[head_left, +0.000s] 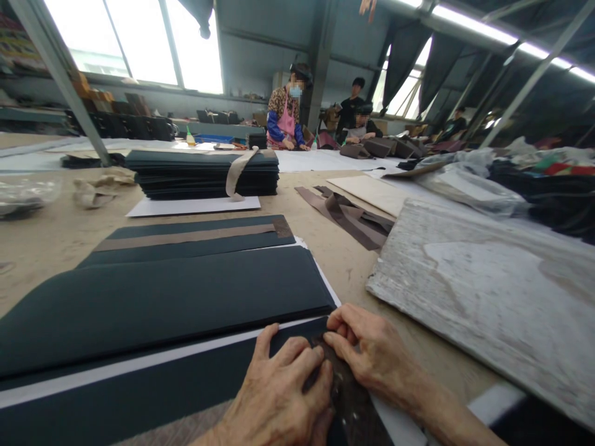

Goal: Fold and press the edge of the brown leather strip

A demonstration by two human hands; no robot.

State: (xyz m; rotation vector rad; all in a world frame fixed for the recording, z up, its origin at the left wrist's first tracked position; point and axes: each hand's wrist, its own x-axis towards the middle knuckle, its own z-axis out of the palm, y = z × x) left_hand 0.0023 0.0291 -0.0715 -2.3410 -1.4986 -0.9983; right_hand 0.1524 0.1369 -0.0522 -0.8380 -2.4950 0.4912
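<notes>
Lower centre of frame: our left hand (279,396) and right hand (372,353), fingers together, press a brown strip (346,396) onto a dark sheet (139,390). We judge pressing underway; alignment matters.

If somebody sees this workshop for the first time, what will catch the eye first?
First, the two hands at the bottom edge: the left hand and right hand press together on a dark brown strip at the end of long dark sheets. Behind them lies a tall stack of dark sheets; to the right, a worn grey board.
</notes>
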